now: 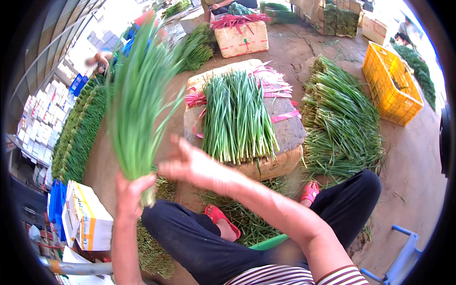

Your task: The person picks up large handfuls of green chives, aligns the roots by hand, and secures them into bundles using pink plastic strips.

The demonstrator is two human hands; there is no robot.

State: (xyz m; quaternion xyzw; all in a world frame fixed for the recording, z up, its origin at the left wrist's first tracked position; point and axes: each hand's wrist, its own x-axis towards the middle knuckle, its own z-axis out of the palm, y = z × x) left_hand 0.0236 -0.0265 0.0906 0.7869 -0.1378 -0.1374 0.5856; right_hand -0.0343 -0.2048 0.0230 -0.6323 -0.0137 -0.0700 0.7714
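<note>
Head view, looking down past the knees: over on the right sits a yellow plastic crate point(392, 88), slatted sides, and what lies inside cannot be made out. Up top, a cardboard box point(241, 39) carries a heap of pink ties point(236, 20) on its lid. Lower left, a white and orange carton point(87, 217) stands on the ground, closed.

Straight ahead, a block-shaped worktop point(289, 137) with worn edges holds a flat layer of green chives point(237, 116), cut ends toward the person, with pink ribbon strips point(275, 88) spread beneath them. To its right a large pile of chives point(339, 123) fans over the dirt floor point(413, 156). To the left, a long row of tied bundles point(76, 133) curves away. Loose trimmings point(247, 221) litter the ground around two red sandals point(219, 216).

Now the bundle in hand: the left hand point(130, 192) is closed tight around the base of a tall chive bunch point(137, 99), held upright left of the worktop, bright green blades splaying outward at the top and blurred. The right hand point(187, 164) is just beside the bunch's lower stalks, fingers spread, gripping nothing, blurred too. Dark trousers point(190, 237) and a striped shirt hem point(294, 275) fill the bottom, with a blue metal frame point(403, 256) at lower right.
</note>
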